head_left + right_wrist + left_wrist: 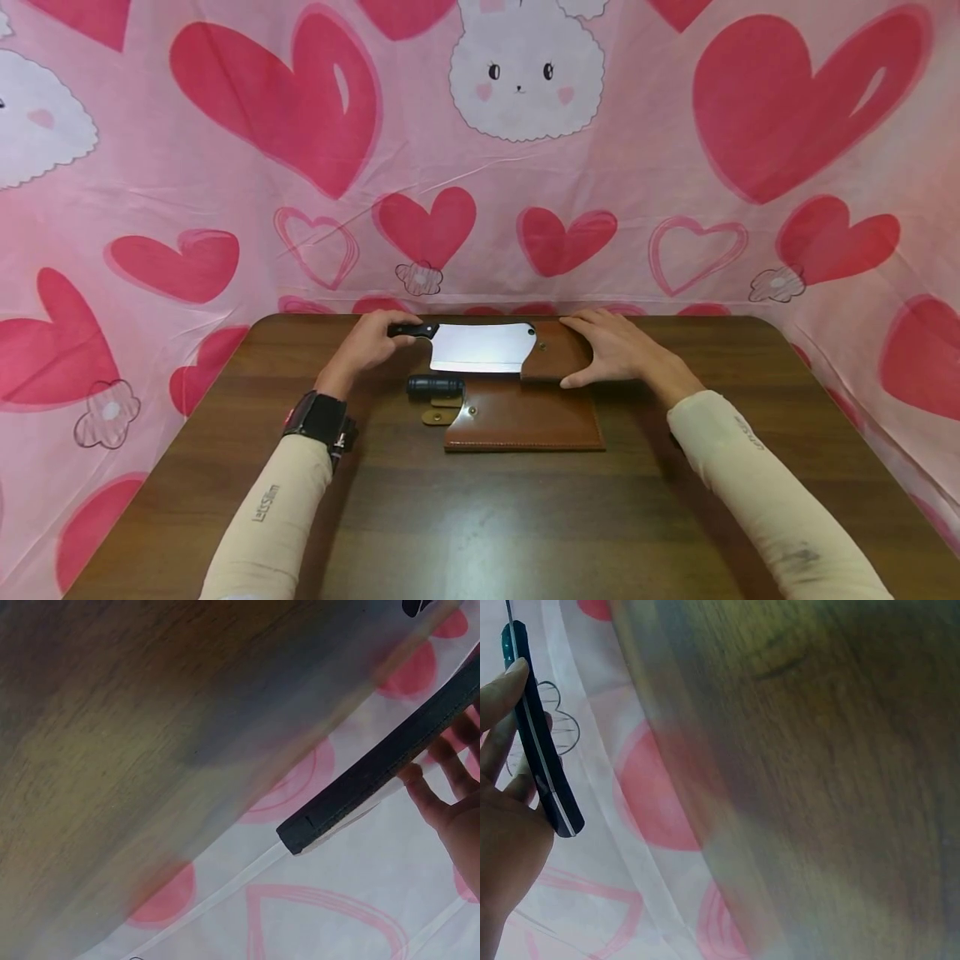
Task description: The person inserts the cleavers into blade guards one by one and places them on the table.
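Note:
A cleaver with a broad, shiny blade lies level near the table's far edge. My left hand pinches its black handle between thumb and fingers. The blade's right end meets a brown leather sheath; how much of the blade sits inside is hidden. My right hand grips this sheath from the right, thumb at the near edge and fingers at the far edge. In the right wrist view, fingertips touch the sheath's long dark edge.
Just nearer on the wooden table lies a second brown leather sheath, with a black ridged handle and snap straps at its left. A pink cloth with hearts hangs behind the table.

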`<state>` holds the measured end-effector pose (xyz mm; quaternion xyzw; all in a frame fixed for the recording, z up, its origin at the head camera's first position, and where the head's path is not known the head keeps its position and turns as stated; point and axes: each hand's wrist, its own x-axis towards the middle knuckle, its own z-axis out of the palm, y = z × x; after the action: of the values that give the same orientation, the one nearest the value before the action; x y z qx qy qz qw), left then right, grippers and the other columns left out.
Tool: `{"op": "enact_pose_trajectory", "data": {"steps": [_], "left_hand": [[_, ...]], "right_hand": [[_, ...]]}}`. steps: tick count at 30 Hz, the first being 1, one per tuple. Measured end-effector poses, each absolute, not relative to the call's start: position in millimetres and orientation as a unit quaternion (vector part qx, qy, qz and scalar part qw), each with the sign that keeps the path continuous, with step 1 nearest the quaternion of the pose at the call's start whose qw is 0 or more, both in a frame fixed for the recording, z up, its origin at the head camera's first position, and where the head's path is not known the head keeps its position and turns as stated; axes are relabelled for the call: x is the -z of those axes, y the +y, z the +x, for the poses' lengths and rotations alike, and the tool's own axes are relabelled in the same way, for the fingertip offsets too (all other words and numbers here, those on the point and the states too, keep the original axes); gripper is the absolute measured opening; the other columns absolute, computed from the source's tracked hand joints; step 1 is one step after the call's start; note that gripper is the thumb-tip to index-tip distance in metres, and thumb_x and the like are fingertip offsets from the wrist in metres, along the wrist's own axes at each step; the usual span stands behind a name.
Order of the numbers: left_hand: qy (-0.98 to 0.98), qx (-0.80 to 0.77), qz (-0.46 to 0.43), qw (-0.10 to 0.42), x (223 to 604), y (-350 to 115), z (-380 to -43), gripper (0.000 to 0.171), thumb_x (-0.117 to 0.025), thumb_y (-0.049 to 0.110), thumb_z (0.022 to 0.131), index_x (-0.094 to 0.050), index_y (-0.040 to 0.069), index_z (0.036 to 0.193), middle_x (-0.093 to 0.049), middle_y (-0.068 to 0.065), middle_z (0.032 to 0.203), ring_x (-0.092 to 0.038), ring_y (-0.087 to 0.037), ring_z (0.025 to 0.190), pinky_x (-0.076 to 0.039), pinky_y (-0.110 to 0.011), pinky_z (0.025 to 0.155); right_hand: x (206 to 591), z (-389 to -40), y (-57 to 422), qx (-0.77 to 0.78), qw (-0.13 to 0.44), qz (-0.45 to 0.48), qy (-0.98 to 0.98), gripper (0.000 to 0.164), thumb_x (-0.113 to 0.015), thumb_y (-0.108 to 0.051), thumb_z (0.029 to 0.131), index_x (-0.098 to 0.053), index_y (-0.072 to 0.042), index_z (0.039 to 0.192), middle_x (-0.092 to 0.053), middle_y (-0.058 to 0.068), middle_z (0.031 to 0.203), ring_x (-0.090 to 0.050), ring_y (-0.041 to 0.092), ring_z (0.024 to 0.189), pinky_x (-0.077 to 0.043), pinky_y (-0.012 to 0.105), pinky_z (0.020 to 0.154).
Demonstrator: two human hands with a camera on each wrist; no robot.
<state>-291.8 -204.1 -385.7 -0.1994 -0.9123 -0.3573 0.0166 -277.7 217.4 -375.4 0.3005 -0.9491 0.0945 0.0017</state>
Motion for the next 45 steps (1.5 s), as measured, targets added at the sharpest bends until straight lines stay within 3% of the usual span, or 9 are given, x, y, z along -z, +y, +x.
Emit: {"op": "enact_pose_trajectory", "data": {"steps": [10,20,28,35,45], "left_hand": [[-0.905,0.369,-0.211,0.017,382,-197,-290,0.031,-0.073,0.003,0.092,-0.073,0.006,0.123,-0.069,-0.011,0.109,-0.059,-0.033,0.098,-0.053,-0.046,0.089],[-0.912,0.352,-0.206,0.051,382,-189,-287,0.030,-0.077,0.005,0.089,-0.074,0.003,0.119,-0.071,-0.014,0.113,-0.059,-0.031,0.100,-0.049,-0.047,0.092],[-0.913,0.347,-0.207,0.057,377,-182,-285,0.029,-0.078,0.007,0.089,-0.074,0.004,0.118,-0.071,-0.012,0.109,-0.058,-0.029,0.094,-0.050,-0.042,0.085],[-0.916,0.339,-0.207,0.061,373,-176,-284,0.032,-0.078,0.007,0.089,-0.073,0.002,0.120,-0.071,-0.015,0.115,-0.059,-0.032,0.098,-0.050,-0.046,0.089],[-0.919,0.326,-0.206,0.082,370,-168,-280,0.030,-0.080,0.010,0.088,-0.075,0.001,0.116,-0.073,-0.015,0.110,-0.059,-0.030,0.098,-0.048,-0.046,0.090]], "right_hand": [[372,-274,206,-0.089,0.010,0.305,-0.948,0.115,-0.075,-0.080,0.066,-0.045,-0.010,0.153,-0.046,0.013,0.150,-0.037,0.036,0.139,-0.029,0.064,0.111],[371,-270,199,-0.087,0.019,0.302,-0.949,0.114,-0.073,-0.080,0.066,-0.045,-0.011,0.153,-0.047,0.014,0.149,-0.037,0.037,0.138,-0.026,0.065,0.112],[372,-269,195,-0.086,0.027,0.303,-0.949,0.113,-0.073,-0.080,0.067,-0.046,-0.011,0.152,-0.048,0.013,0.148,-0.038,0.036,0.137,-0.026,0.065,0.111],[374,-269,191,-0.089,0.039,0.310,-0.946,0.113,-0.071,-0.081,0.067,-0.047,-0.010,0.152,-0.049,0.013,0.146,-0.039,0.037,0.136,-0.028,0.065,0.110],[375,-266,184,-0.097,0.047,0.314,-0.943,0.112,-0.069,-0.082,0.069,-0.046,-0.011,0.152,-0.049,0.012,0.146,-0.038,0.036,0.137,-0.026,0.064,0.111]]}}
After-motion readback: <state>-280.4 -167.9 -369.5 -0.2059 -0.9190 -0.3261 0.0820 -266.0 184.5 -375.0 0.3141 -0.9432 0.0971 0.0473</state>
